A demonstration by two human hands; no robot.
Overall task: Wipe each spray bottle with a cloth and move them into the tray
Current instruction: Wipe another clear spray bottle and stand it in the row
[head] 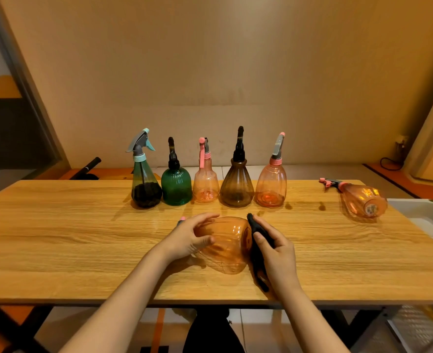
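I see the orange spray bottle [225,247] — ribbed translucent plastic — tipped on the wood-grain table [57,238], left hand [187,242] curled round it, right hand [277,253] pinching a dark cloth [257,240] against its base; white tray [424,212] far right.

We seem to be in a plain, sparsely furnished room, perhaps a home or small studio: a wood-grain table [83,225] on dark metal legs stands against a bare beige wall [210,59], with orange-and-white flooring [378,169] and a wall socket [401,140] with a cable.
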